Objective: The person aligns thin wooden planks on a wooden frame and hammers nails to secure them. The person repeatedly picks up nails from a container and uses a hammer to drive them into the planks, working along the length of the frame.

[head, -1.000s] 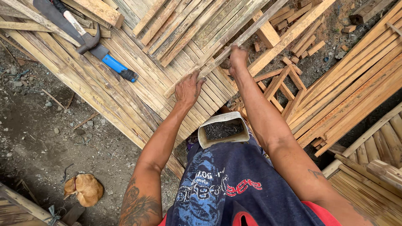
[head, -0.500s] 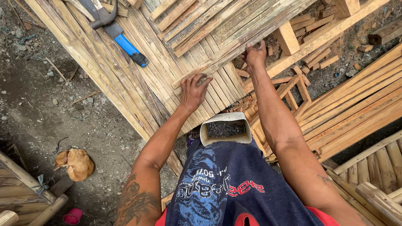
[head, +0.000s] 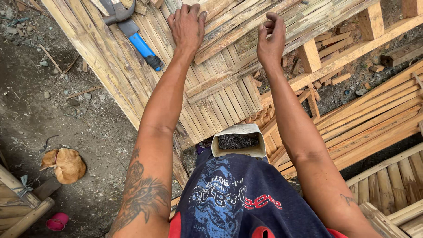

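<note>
1. Two bare hands in view, both stretched to the far side over a panel of bamboo slats [head: 211, 94].
2. Left hand [head: 187, 26]: palm down, fingers spread flat on the slats, pressing rather than grasping anything.
3. Right hand [head: 271, 39]: hovering just above a loose bamboo strip [head: 264, 24], fingers curled in loosely; cannot tell whether anything small sits between the fingertips.
4. One hammer [head: 132, 33] with a blue handle, lying on the slats to the far left, just left of the left hand, untouched.
5. One open pale container of dark nails [head: 238, 142], near, between the two forearms, at the edge of the dark printed shorts [head: 238, 198].
6. Several short wooden offcuts [head: 326, 81] scattered on the ground to the right, beside a thick wooden beam [head: 348, 55].
7. More slatted bamboo panels [head: 379, 119] stacked right and near right.
8. One tan dog [head: 66, 164] curled on the dirt at near left, one small pink cup [head: 57, 221] nearer still.
9. Nothing between the hands and the slats.
</note>
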